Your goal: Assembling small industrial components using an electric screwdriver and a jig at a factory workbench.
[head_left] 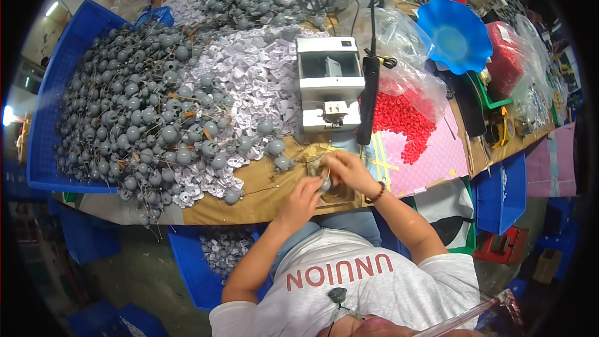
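Note:
At the table's front edge my left hand [302, 200] and my right hand [350, 172] meet, fingers pinched together. Between them is a small grey ball-shaped part [326, 184], gripped by the left fingertips. Closed fingertips of my right hand are just above and beside it; what they pinch is too small to make out. Beyond the hands stands a white machine [329, 84] with a dark window. Left of it spreads a heap of white plastic pieces [262, 78]. A large pile of grey ball-shaped parts with thin wires [146, 100] lies farther left, a few of them near my hands.
A blue crate [47, 106] holds the grey pile at the left. Small red pieces [402, 118] lie on a pink sheet right of the machine, near a blue wavy-rimmed bowl [454, 34]. A black upright bar [369, 100] stands beside the machine. Below the table sits a blue bin [190, 274].

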`<state>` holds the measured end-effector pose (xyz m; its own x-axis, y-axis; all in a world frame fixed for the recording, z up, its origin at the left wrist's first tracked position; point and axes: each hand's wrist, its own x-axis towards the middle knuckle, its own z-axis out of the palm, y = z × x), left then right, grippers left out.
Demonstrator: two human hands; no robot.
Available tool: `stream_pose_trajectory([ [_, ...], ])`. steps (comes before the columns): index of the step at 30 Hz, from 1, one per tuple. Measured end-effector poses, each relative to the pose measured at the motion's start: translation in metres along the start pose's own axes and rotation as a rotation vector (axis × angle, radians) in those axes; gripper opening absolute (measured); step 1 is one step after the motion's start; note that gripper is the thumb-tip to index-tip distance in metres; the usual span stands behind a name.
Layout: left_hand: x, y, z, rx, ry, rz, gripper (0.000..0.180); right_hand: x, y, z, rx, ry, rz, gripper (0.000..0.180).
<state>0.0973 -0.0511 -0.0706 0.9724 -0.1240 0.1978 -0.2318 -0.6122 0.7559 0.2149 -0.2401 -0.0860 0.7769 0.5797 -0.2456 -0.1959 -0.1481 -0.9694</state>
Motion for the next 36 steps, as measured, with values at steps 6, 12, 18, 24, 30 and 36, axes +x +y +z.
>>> stream_pose_trajectory([
  [6,-0.082,-0.01,-0.136,0.351,-0.562,-0.422,0.034,-0.033,0.004,-0.023,-0.01,-0.34,0.046,0.035],
  [12,0.0,-0.021,-0.142,0.503,-0.028,-0.118,0.022,-0.039,0.012,-0.021,-0.07,-0.25,0.053,0.034],
  [18,0.149,-0.058,-0.111,0.835,0.172,0.146,0.013,-0.06,0.005,-0.037,-0.244,-0.18,0.026,0.03],
  [24,0.188,-0.108,-0.101,1.134,-0.157,0.06,0.013,-0.088,0.005,-0.101,-0.485,0.058,0.017,0.026],
  [30,0.178,-0.069,-0.122,0.81,0.108,0.132,0.014,-0.08,0.015,-0.181,-1.213,0.447,-0.173,0.008],
  [36,0.115,0.019,-0.083,0.031,0.229,0.023,0.017,-0.063,0.019,-0.191,-1.447,0.234,-0.178,0.008],
])
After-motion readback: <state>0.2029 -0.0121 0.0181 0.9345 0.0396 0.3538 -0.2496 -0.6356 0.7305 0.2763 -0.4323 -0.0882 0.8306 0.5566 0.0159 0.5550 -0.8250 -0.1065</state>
